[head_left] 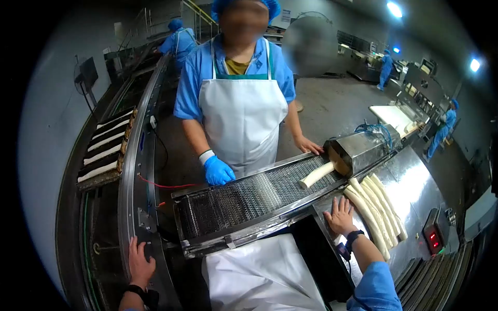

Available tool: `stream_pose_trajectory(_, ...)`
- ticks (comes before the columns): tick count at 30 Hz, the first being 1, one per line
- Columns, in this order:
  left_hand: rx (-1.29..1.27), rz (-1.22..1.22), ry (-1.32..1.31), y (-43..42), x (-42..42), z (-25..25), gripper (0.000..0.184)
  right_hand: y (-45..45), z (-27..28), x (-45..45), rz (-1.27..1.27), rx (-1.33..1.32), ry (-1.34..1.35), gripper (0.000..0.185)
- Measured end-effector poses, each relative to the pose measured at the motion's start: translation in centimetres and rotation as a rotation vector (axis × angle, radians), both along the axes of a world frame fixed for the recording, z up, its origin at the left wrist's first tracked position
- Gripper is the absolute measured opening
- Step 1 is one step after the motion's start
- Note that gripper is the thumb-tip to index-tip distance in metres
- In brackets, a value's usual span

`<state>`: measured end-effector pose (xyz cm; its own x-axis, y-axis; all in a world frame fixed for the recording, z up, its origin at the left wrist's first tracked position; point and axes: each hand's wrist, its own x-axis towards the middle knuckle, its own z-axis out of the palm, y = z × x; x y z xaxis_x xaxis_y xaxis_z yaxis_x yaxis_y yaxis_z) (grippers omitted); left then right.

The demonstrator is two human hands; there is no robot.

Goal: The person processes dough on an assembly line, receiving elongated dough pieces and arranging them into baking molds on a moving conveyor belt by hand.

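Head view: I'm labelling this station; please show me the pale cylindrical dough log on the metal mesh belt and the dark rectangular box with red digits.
Pale cylindrical dough log (318, 175): head view, middle of its length.
Dark rectangular box with red digits (434, 239): head view, its lit display.

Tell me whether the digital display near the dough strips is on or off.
On: the display shows glowing red digits, right of the dough strips.

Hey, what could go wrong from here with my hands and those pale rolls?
Your left hand is at the conveyor's edge, so fingers might get pinched if the line runs. The pale rolls lie packed side by side on the table, so they may stick together. Your right hand lies close beside them and might nudge one.
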<state>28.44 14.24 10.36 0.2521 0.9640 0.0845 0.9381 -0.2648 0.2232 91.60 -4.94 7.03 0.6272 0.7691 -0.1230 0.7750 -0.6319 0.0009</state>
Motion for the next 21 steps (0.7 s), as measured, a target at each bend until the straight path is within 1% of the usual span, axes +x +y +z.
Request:
stream_pose_trajectory(5,0.006,-0.042,0.008,-0.3,-0.3,0.0,0.048,2.8,-1.4,1.2,0.037,0.081,0.025,0.084)
stream_pose_trajectory(7,0.072,-0.055,0.0,0.6,-0.2,-0.7,0.047,3.6,-0.8,0.9,0.03,0.149,0.052,0.092)
stream_pose_trajectory(11,0.055,-0.035,-0.015,1.0,0.0,-0.7,0.048,4.4,-1.9,1.6,0.031,0.157,0.014,0.098)
stream_pose_trajectory(21,0.076,-0.069,-0.016,1.0,-0.6,-1.6,0.048,4.8,-1.5,1.5,-0.005,0.144,0.029,0.097)
